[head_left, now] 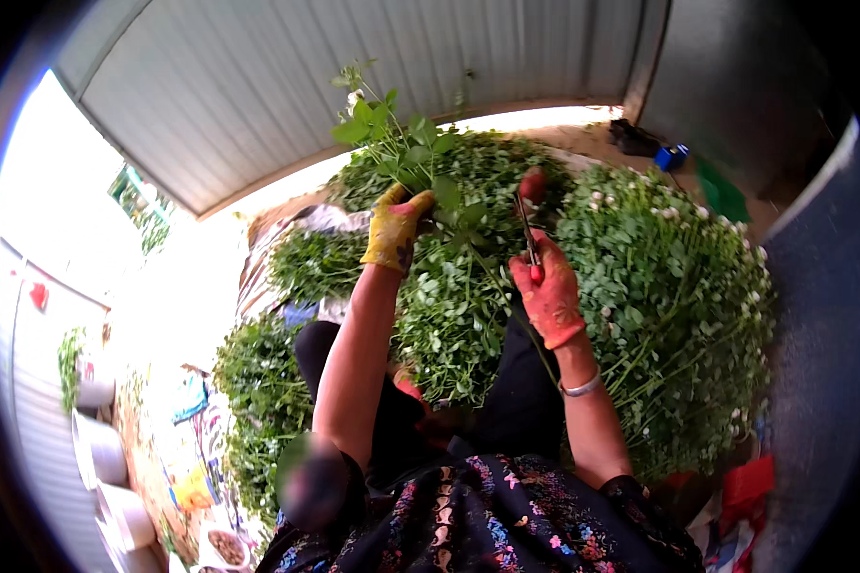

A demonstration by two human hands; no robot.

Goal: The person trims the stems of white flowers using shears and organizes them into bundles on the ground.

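In a yellow patterned glove, my left hand is closed around leafy green stems with a small white flower near the top. A long bare stem slants from this bunch down past my right wrist. My right hand, in an orange-red glove, grips red-handled pruning shears with the blades pointing up, to the right of the held leaves. Just beyond the blade tips is a blurred round red thing I cannot make out. Beneath both hands lies a heap of cut leafy stems.
A large pile of white-budded stems lies at the right, and another leafy pile at the left. White tubs line the left wall. Ahead stands a corrugated metal wall. A small blue box sits far right; a red bag lies near right.
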